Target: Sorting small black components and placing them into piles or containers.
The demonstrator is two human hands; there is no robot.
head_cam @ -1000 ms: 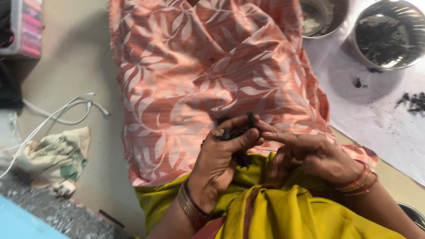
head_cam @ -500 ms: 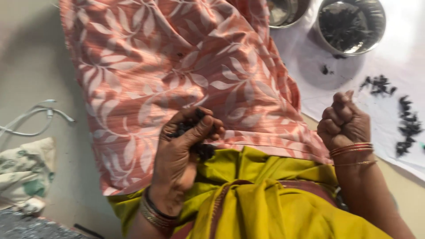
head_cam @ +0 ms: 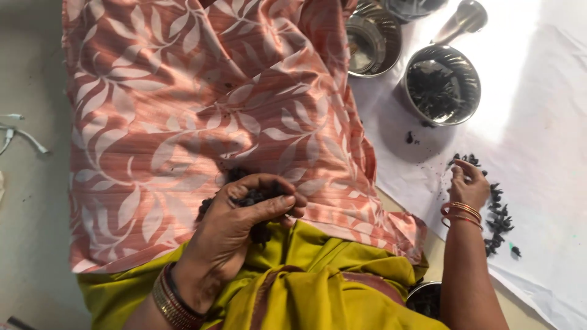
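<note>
My left hand [head_cam: 241, 226] rests on my lap, cupped and closed around a clump of small dark dried pieces [head_cam: 254, 197], over an orange leaf-patterned cloth [head_cam: 183, 110]. My right hand [head_cam: 469, 186] is stretched out to the right, fingertips touching a scatter of the same dark pieces [head_cam: 498, 214] lying on a white sheet [head_cam: 538, 153]. Whether its fingers pinch a piece is hidden. Bangles circle both wrists.
A steel bowl [head_cam: 443, 85] holding dark pieces stands on the sheet at the upper right, a second steel bowl [head_cam: 373, 43] beside it. Another bowl rim [head_cam: 425, 299] shows by my right forearm. White cables [head_cam: 15, 131] lie on the floor at left.
My right hand left the left hand, swung out to the right and came down on the scattered pieces on the white sheet. The left hand stayed on the lap, still holding its clump.
</note>
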